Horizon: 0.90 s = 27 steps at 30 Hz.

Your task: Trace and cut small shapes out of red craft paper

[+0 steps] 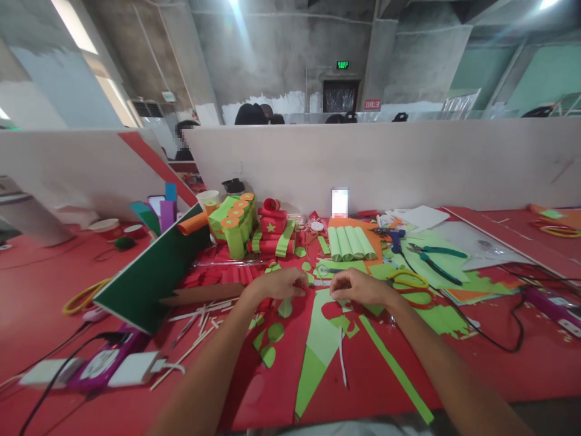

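Both my hands rest side by side on the red table (454, 357), among green and red paper scraps. My left hand (278, 283) has its fingers curled in a pinch above small green paper circles (276, 332). My right hand (358, 286) is also curled shut, pinching something small and pale that I cannot make out. A long green paper triangle (320, 345) and a green strip (394, 369) lie just in front of the hands. Beyond the hands stand rolled green paper tubes (351, 242) on orange card and a stack of red rolls (272, 233).
A green board (149, 275) leans at the left. Yellow-handled scissors (408, 280), teal pliers (436, 257) and a blue glue gun (394, 237) lie at the right. White sticks (200, 330), chargers and cables (91, 363) sit at the left front. A white partition (408, 163) backs the table, with people's heads beyond it.
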Tool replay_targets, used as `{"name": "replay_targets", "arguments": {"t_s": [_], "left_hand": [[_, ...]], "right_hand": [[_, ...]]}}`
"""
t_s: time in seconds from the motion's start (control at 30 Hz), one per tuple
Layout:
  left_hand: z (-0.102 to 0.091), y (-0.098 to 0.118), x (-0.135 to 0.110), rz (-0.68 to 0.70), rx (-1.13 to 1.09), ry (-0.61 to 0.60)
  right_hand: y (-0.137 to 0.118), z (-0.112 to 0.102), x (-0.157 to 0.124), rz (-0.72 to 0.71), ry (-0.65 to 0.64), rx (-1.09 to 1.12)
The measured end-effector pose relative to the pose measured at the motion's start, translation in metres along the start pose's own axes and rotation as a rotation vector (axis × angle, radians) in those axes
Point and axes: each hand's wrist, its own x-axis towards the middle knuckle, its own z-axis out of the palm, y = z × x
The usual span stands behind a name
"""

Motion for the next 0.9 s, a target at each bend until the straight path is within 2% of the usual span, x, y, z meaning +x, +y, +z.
{"name": "replay_targets", "arguments": {"t_s": [0.1, 0.23, 0.33, 0.5, 0.67, 0.9], "left_hand": [[0.0, 0.0, -0.001, 0.016, 0.015, 0.023], [0.001, -0.003, -0.001, 0.027, 0.031, 0.019], [0.003, -0.005, 0.0, 0.013, 0.043, 0.019], [0.005, 0.002, 0.001, 0.005, 0.07, 0.046], [0.01, 0.021, 0.004, 0.116, 0.106, 0.104], [0.031, 0.038, 0.017, 0.187, 0.041, -0.007]], "right_hand": [[0.002, 0.0, -0.001, 0.031, -0.004, -0.099], [-0.001, 0.003, -0.003, 0.085, -0.068, -0.342], [-0.002, 0.007, -0.003, 0.099, -0.044, -0.441], [0.001, 0.007, -0.003, 0.101, -0.043, -0.41], [0.001, 0.002, -0.005, 0.092, -0.056, -0.36], [-0.003, 0.0, -0.006, 0.054, -0.045, -0.394]]}}
